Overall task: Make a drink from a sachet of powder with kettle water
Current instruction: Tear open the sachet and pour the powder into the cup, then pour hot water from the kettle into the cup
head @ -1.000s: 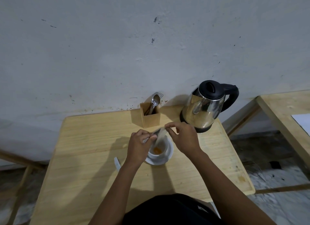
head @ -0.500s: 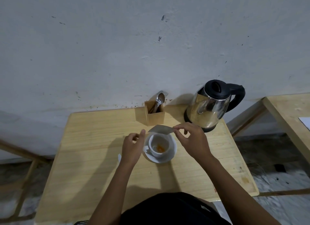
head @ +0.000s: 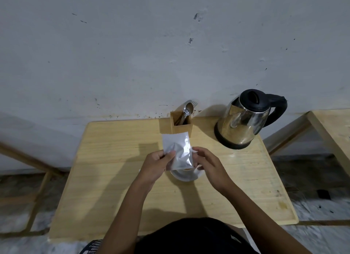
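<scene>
Silver foil sachet (head: 177, 149) is pinched upright at its edges by my left hand (head: 155, 164) and right hand (head: 208, 164), right over the saucer (head: 186, 176); kettle (head: 244, 121) sits back-right of it. Can't read any print.

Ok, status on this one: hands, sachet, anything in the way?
Left hand grips sachet, held over saucer. Right hand at its edge, grip unclear. Nothing blocks kettle.

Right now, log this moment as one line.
left hand: pinches sachet, upright above saucer | right hand: at sachet's edge, grip unclear | kettle: on table, untouched
</scene>
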A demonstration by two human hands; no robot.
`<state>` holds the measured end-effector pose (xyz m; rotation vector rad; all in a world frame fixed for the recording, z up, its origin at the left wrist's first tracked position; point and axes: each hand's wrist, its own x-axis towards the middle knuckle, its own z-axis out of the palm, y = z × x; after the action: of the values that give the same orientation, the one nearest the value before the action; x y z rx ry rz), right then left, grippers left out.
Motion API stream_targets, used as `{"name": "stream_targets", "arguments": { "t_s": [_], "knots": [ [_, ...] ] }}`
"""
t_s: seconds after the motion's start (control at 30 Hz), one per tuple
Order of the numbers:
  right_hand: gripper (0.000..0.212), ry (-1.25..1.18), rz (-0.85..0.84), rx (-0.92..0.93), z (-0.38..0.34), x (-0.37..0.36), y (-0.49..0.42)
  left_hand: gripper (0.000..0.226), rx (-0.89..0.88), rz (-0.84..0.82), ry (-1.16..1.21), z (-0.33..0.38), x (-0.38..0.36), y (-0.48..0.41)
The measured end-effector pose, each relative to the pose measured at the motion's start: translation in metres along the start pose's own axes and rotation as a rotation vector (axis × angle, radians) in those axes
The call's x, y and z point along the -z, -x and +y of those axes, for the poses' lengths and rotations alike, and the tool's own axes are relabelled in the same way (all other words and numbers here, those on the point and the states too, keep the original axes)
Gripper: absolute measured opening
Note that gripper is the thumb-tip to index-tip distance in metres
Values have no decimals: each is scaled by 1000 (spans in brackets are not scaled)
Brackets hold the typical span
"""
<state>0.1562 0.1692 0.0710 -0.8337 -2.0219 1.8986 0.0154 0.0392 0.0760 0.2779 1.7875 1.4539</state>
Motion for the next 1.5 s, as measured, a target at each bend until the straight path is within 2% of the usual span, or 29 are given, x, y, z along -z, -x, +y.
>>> {"name": "stream_targets", "arguments": {
  "t_s": [0.03,0.1,0.27,0.37,0.5,0.63,0.77,0.87,0.93,1.0,1.1,1.2,1.37,1.5],
  "knots": [
    [19,-85,-47,-59,-5,-2,-2,19,-10,-15,-12,0,0,1],
    [14,-67,-93,-47,-9,-6,-6,20,-16,-38,-35,-1,2,2],
    [12,127,-5,29,-7,-17,-24,18,-60,17,-63,-2,12,0],
    [10,185,14,-3,-6,-24,-31,15,-68,115,-83,-10,24,-6],
    [6,371,119,-29,5,-19,-37,25,-15,209,-187,-29,50,-19],
    [33,651,186,-16,24,-3,-38,37,70,245,-215,-50,64,-24],
    [56,701,80,-80,46,1,-44,36,135,300,-326,-76,66,-39],
    [70,656,27,-106,51,-2,-43,28,113,423,-615,-89,57,-47],
    [81,632,3,-105,46,-4,-39,57,60,486,-873,-94,50,-48],
    [89,626,-15,-102,43,-6,-38,60,-31,417,-1086,-99,44,-48],
    [100,657,-29,-111,43,-11,-39,43,-92,288,-1220,-107,42,-46],
    [106,674,-25,-136,45,-14,-38,40,-110,285,-1229,-109,44,-46],
    [102,697,-12,-108,43,-16,-35,37,-151,287,-1174,-104,43,-45],
    [89,693,5,-68,46,-8,-34,38,-248,198,-767,-87,25,-39]
  ]
}}
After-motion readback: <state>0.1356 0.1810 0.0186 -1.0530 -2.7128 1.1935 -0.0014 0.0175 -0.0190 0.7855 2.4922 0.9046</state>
